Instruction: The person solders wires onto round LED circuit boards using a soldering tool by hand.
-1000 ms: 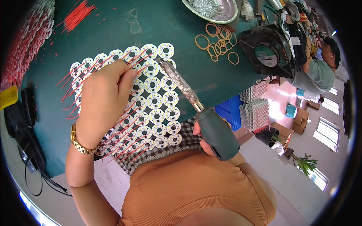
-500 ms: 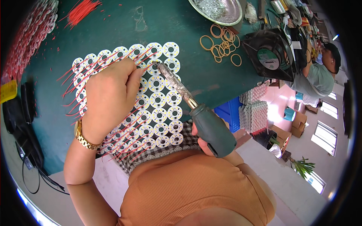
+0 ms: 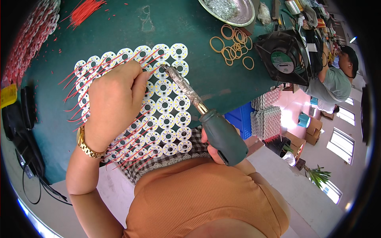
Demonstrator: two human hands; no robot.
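Observation:
A panel of round white LED circuit boards [image 3: 164,104], joined in rows, lies on the green table at its near edge. Thin red wires run leftward from many of the boards. My left hand [image 3: 115,95], with a gold watch on the wrist, rests over the panel's left part. Its thumb and forefinger are pinched on a red wire [image 3: 155,69], whose end reaches a board in the second row. My right hand [image 3: 214,152] grips the dark green handle of a soldering iron [image 3: 223,137], largely hidden behind it. The iron's crusted shaft slants up-left, its tip at that wire end.
Loose red wires [image 3: 85,12] and a pile of wired boards [image 3: 33,43] lie far left. A metal bowl [image 3: 251,12], rubber bands [image 3: 234,45] and a black fan [image 3: 282,59] are at the right. Another person [image 3: 333,85] sits beyond; a blue crate [image 3: 238,119] stands below the table edge.
Almost nothing differs. The left hand and the panel appear very slightly farther left; the iron's tip stays at the same board.

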